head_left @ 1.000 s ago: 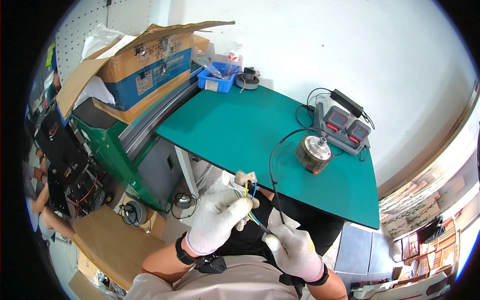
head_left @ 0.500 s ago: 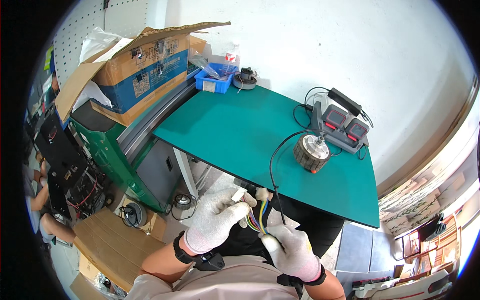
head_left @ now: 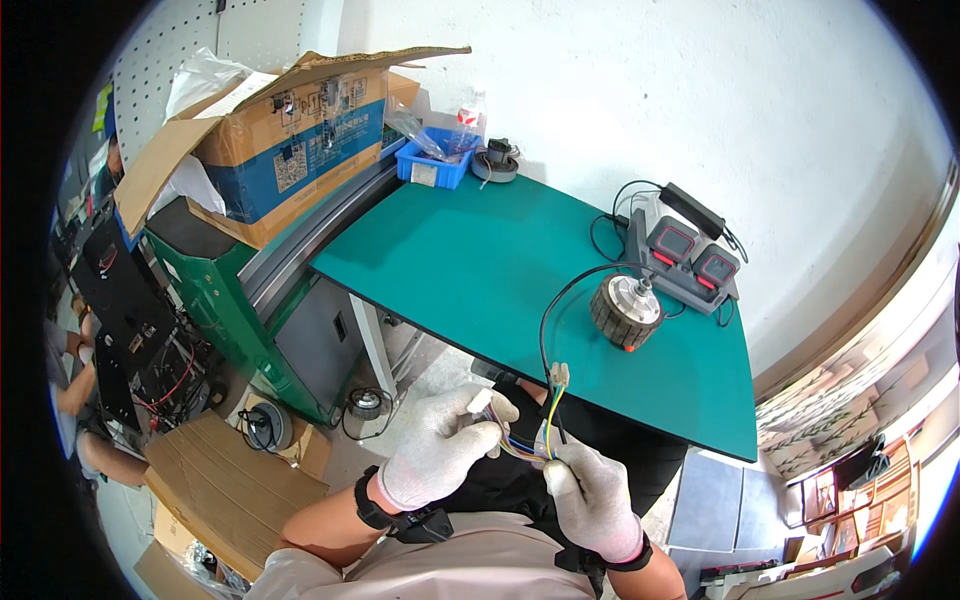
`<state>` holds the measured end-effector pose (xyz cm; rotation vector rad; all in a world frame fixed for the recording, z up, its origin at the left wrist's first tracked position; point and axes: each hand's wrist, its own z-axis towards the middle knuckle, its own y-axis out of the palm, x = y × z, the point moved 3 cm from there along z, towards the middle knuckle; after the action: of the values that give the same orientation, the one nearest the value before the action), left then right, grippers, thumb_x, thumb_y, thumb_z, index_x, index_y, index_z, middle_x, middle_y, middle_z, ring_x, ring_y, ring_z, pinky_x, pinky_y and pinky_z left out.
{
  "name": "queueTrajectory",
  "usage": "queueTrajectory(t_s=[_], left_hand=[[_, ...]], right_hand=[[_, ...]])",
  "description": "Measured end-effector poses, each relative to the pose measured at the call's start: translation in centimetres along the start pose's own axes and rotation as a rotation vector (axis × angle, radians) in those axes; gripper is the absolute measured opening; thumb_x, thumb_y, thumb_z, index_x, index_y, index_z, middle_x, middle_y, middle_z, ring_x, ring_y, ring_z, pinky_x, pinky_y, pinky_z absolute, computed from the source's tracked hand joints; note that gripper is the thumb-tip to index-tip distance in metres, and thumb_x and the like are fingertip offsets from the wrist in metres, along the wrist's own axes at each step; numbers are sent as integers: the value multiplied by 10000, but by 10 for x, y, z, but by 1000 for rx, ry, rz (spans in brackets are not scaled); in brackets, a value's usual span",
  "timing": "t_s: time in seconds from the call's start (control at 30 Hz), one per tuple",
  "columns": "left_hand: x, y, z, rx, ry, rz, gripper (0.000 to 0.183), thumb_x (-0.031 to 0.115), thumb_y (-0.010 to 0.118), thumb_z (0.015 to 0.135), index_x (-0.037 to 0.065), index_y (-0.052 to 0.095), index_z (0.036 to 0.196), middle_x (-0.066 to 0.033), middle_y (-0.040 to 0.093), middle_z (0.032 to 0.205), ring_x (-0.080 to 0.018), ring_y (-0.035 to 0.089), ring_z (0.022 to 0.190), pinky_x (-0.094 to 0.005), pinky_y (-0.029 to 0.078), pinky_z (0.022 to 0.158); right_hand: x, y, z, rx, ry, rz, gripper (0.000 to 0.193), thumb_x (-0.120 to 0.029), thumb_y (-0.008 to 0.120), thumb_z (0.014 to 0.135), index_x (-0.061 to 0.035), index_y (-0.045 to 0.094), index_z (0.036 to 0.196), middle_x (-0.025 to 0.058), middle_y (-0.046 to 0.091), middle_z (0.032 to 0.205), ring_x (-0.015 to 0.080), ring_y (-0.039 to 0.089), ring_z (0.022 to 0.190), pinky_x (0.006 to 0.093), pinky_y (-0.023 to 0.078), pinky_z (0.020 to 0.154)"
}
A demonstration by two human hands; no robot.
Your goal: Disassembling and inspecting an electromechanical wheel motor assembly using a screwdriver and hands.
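Note:
My left hand (head_left: pixel 437 447), in a whitish glove, pinches a small white plug connector (head_left: pixel 482 402) between thumb and fingers. Thin coloured wires (head_left: pixel 520 447) run from it across to my right hand (head_left: pixel 592 492), also gloved, which is closed on the wire bundle near the end of its black sheath. Above the right hand a beige connector (head_left: pixel 559 374) stands up on yellow and blue wires. The black cable (head_left: pixel 545 335) arcs from there to a wheel-like motor (head_left: pixel 627 312) with a silver hub, resting on the green table (head_left: pixel 450 240).
A two-bay charger (head_left: pixel 690 262) with a black power adapter (head_left: pixel 692 209) stands at the table's back right. At the back left are a blue bin (head_left: pixel 437 165) and another motor (head_left: pixel 494 162). An open cardboard box (head_left: pixel 290 150) is further left. Other people work at the far left.
My hands have drawn slightly apart, the right one shifting a little right. The beige connector has moved right and up, away from the white one, and its wires now stand upright.

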<state>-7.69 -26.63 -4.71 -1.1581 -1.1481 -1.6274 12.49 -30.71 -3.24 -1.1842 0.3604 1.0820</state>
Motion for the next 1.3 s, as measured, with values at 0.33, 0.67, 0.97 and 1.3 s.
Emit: queueTrajectory(t_s=[0.33, 0.67, 0.97, 1.3], left_hand=[[3, 7, -3, 118, 71, 61, 204, 173, 614, 1030, -4, 712, 1004, -32, 675, 799, -92, 624, 676, -242, 490, 638], [-23, 6, -4, 46, -44, -172, 209, 148, 625, 1008, -41, 715, 1007, -88, 691, 764, -142, 640, 646, -279, 507, 626], [-13, 8, -4, -38, -20, -161, 351, 280, 666, 1024, -54, 720, 1118, -117, 701, 872, -156, 650, 717, -280, 524, 679], [-17, -12, 7, 139, 61, -283, 309, 258, 733, 981, -17, 697, 1115, -67, 689, 921, -161, 640, 720, -302, 515, 695]], right_hand=[[-5, 4, -1, -35, -50, -2, 152, -49, 708, 955, 8, 679, 1092, 183, 720, 882, 352, 721, 747, 386, 557, 645], [-3, 6, -1, -10, -83, 25, 152, -47, 695, 959, 13, 673, 1097, 190, 716, 882, 360, 717, 739, 397, 559, 645], [3, 5, -5, -68, -36, 37, 129, -68, 732, 957, 19, 703, 1048, 171, 732, 869, 292, 711, 685, 342, 547, 631], [5, 7, -9, -116, -65, 71, 213, -76, 752, 926, 5, 689, 1112, 160, 692, 830, 336, 700, 709, 384, 552, 628]])
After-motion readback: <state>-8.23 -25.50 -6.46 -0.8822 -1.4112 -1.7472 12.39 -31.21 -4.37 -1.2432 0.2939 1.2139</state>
